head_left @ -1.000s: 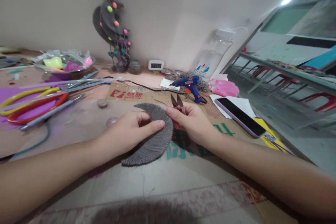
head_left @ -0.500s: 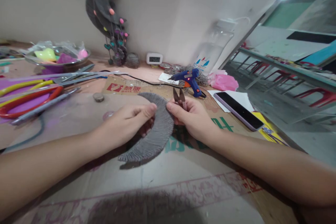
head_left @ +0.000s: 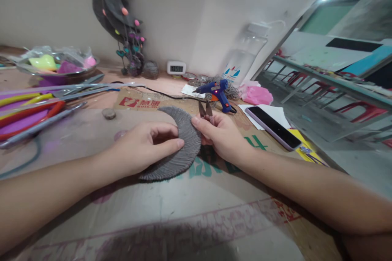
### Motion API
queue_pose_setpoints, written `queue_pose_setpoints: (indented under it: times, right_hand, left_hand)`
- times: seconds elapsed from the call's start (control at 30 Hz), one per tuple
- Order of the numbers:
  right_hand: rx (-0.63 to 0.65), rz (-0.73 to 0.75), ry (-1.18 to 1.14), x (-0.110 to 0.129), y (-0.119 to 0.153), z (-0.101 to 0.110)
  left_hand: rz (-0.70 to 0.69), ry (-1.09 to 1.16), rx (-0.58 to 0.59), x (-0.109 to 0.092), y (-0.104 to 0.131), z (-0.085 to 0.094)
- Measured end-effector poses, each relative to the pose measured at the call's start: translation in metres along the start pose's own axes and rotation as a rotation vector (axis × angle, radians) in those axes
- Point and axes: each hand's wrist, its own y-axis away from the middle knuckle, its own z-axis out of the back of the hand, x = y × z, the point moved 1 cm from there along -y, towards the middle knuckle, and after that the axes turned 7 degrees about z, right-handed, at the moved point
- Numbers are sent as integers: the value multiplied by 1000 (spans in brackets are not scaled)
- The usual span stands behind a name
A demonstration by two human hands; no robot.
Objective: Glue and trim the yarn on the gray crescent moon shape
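A grey crescent wrapped in yarn (head_left: 183, 147) is held between both hands over the cardboard-covered table. My left hand (head_left: 153, 144) grips its inner curve, with the thumb lying on the top face and the fingers at the edge or beneath. On the outer edge, the thumb of my right hand (head_left: 219, 132) pinches the crescent near its upper part. Small snips (head_left: 206, 111) are also in my right hand, their two pointed blades sticking up apart above the fingers. The undersides of both hands' grips are hidden.
Behind my right hand lies a blue glue gun (head_left: 219, 91), with a phone (head_left: 274, 127) to its right. Scissors (head_left: 33, 114) and a bowl of coloured items (head_left: 58, 74) are at the left. A bottle (head_left: 243, 55), a timer (head_left: 176, 67) and a hanging crescent ornament (head_left: 116, 12) stand behind.
My left thumb has moved down onto the crescent's face. The crescent's lower tip has come up slightly and now lies partly behind my left hand. The view has shifted a little.
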Motion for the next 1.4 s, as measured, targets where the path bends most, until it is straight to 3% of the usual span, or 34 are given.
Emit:
queue_pose_setpoints:
  times: [0.27,0.6,0.93,1.4]
  right_hand:
    - [38,-8,-110,0,1,-1]
    - [45,88,85,1,1,-1]
    - [19,144,85,-3,0,3]
    - [-17,154,133,8,3,-4]
  left_hand:
    - [-19,-48,42,-2,1,2]
    - [54,67,16,-2,-2,-1]
    - [81,266,-138,-5,-1,2]
    - [30,46,-59,-6,-3,2]
